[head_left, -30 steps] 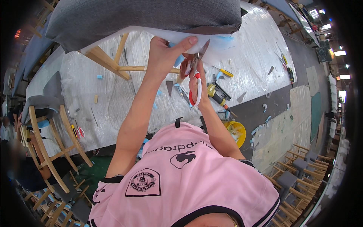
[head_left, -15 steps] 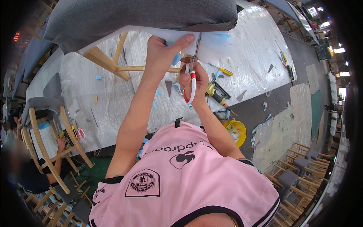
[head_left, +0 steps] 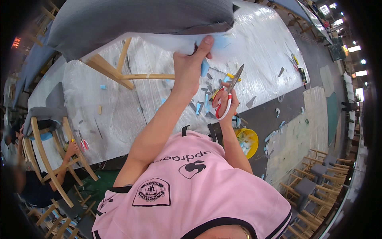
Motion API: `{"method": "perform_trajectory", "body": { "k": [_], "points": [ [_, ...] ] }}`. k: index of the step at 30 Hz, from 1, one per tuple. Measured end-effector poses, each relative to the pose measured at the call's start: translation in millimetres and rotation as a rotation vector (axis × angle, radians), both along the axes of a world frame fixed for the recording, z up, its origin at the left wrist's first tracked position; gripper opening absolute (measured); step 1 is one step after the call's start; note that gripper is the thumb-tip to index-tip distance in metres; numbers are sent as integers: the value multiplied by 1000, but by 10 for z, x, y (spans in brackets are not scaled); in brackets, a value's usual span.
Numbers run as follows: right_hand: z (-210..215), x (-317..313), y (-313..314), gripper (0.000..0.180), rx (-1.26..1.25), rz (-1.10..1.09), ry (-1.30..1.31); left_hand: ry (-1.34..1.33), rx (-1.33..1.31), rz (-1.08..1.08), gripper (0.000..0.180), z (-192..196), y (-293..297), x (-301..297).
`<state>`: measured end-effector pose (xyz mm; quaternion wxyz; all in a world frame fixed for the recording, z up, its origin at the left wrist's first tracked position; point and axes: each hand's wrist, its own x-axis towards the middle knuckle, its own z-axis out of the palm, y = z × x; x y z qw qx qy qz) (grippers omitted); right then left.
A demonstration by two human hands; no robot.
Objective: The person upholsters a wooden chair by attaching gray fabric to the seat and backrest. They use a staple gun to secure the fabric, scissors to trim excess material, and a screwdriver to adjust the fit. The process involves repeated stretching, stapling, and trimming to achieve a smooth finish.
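A grey upholstered chair (head_left: pixel 139 18) with pale wooden legs lies tipped on the table before me. White wadding (head_left: pixel 157 41) sticks out along its lower fabric edge, with some blue foam. My left hand (head_left: pixel 189 67) is closed on the free end of this wadding, thumb on top, at the chair's right end. Lower and to the right, my right hand (head_left: pixel 230 104) holds scissors (head_left: pixel 237 74) with red and white handles. The blades point up and away, apart from the wadding, and look nearly closed.
Plastic film covers the table (head_left: pixel 147 99), strewn with grey and blue scraps. A yellow-handled screwdriver (head_left: pixel 234 77) lies beyond the scissors. A yellow bucket (head_left: pixel 254 143) stands by my right arm. At left, a co-worker's hand (head_left: pixel 71 148) is at another chair (head_left: pixel 39 139). Stacked chairs (head_left: pixel 304 185) stand right.
The scissors have come away from the wadding, down and to the right with my right hand. My left hand has shifted right, still gripping the wadding. The chair has shifted slightly left.
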<state>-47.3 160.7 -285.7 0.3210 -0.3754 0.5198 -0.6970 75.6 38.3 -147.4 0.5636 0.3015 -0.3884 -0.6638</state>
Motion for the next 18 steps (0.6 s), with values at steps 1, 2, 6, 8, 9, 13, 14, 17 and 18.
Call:
{"method": "perform_trajectory", "body": {
  "k": [1,2,6,8,9,13,14,17,18],
  "points": [
    [23,-40,-15,34,-12,11,-26,-5,-37,48,38,-93,-9,-53],
    [47,-82,-28,34,-26,22,-52,-221,-97,37,36,-267,27,-22],
    [102,-35,84,37,273,-66,82,-712,16,-155,45,-1569,452,9],
    [-856,-196,230,43,284,-16,270,-462,235,-242,31,-2179,689,-48],
    [-1169,-231,311,46,370,30,506,-287,392,-375,28,-2329,753,-5],
    [-630,69,717,46,414,43,462,-281,747,-629,37,-2661,872,84],
    [-673,52,779,46,363,-41,472,-296,776,-665,39,-2683,966,31],
    [-879,-96,871,46,275,-209,468,-323,783,-795,43,-2678,1197,-156],
    [-888,-186,919,46,287,-250,446,-327,769,-839,45,-2645,1214,-227]
  ]
}}
